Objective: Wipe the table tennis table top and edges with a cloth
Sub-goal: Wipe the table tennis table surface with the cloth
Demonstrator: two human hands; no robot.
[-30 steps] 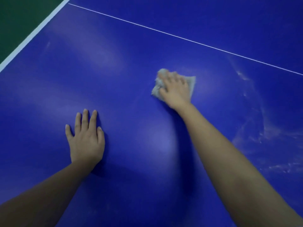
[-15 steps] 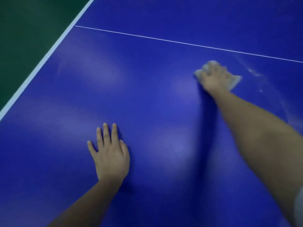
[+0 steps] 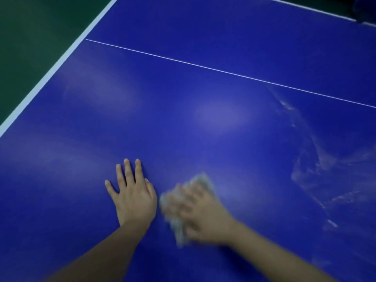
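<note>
now right hand (image 3: 203,212), blurred, grip unclear, drags cloth (image 3: 176,224) back beside flat left hand (image 3: 134,198); right-side smears (image 3: 317,165) remain.

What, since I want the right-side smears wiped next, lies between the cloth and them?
Nothing visible: bare blue table top separates the cloth, under the right hand, from the white smears.

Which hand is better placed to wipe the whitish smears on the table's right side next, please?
Right: the right hand has the cloth under it and is nearer the smears; the left hand rests flat, empty.
</note>
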